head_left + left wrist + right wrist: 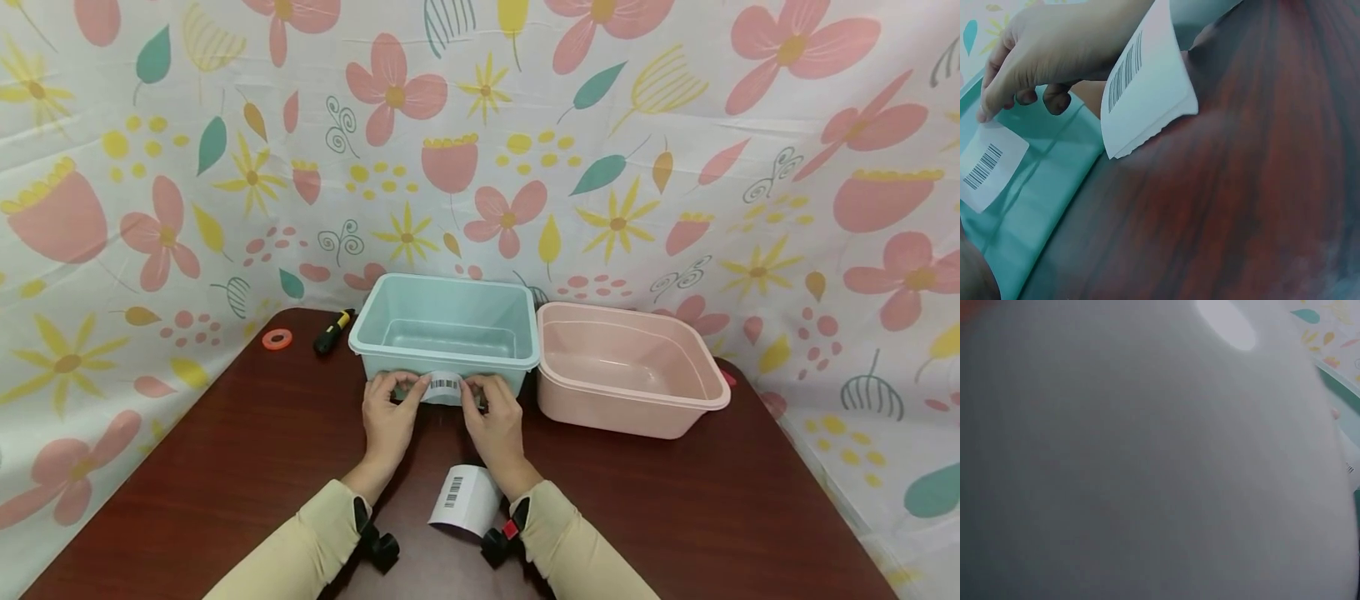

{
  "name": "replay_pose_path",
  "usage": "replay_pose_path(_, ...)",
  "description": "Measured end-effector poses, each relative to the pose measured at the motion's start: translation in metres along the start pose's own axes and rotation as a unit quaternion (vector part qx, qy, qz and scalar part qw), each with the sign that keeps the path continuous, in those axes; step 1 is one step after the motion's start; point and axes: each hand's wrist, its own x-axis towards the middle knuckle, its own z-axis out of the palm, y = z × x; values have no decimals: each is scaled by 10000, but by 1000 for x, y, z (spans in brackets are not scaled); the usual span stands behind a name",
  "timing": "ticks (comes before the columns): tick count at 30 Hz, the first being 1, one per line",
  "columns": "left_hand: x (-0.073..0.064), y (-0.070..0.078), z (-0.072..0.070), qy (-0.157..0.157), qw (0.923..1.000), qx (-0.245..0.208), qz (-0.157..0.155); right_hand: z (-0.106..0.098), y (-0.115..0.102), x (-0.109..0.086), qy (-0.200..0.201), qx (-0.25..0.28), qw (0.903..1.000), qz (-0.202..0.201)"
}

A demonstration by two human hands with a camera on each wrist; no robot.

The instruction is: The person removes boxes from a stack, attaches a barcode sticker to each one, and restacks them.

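Observation:
A small white barcode label (442, 385) bows outward in front of the light-blue plastic basin (446, 363). My left hand (388, 421) pinches its left edge, and my right hand (497, 423) pinches the right edge. In the left wrist view the label (992, 164) lies over the basin's wall (1047, 181); how much of it touches cannot be told. Under my right wrist a curled sheet of barcode labels (467, 498) stands bent on the table. A blurred pale surface, likely that sheet (1147, 456), fills most of the right wrist view.
A pink plastic basin (622, 417) stands close on the right of the blue one. At the back left lie a black-and-yellow utility knife (332, 333) and an orange-red ring (277, 339). Behind the dark wooden table (225, 483) hangs a flowered cloth (480, 167).

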Motion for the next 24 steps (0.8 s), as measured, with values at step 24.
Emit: replay_pose_path(24, 2, 2, 5, 219, 9986, 423, -229, 5, 5, -2, -27, -490, 9987, 147)
